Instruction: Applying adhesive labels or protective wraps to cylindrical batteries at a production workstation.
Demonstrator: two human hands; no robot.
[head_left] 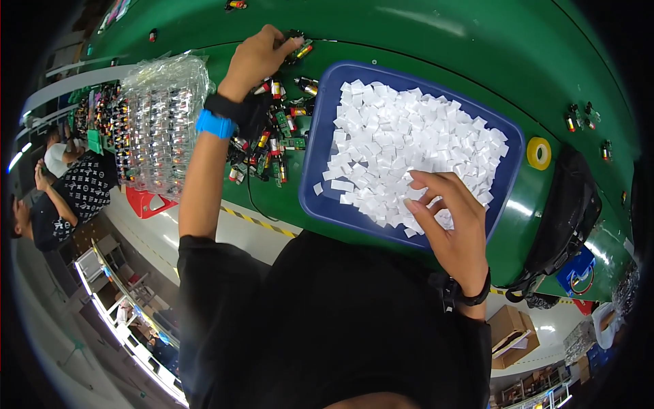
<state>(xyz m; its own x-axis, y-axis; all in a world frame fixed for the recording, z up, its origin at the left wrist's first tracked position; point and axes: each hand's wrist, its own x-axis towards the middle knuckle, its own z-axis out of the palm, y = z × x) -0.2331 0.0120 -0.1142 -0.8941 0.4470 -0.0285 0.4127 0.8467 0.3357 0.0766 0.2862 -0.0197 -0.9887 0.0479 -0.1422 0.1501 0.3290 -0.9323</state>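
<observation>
My left hand (259, 58) reaches to the far side of the green table, its fingers closed on a small electronic part (304, 52) with a yellow-and-red cylinder. The fingers partly cover this part. Below that hand lies a loose heap of similar parts (278, 136), with green circuit boards and red, yellow and black cylinders. A blue tray (314, 146) full of small white paper-like pieces (409, 136) stands in front of me. Over the tray's near right part hovers my right hand (453, 218), thumb and index finger apart, with nothing visible between them.
Clear plastic blister trays (163, 126) filled with parts are stacked at the left. Right of the blue tray are a yellow tape roll (539, 153) and a black bag (562, 211). More parts (579, 119) lie far right. Other people (65, 194) are at the far left.
</observation>
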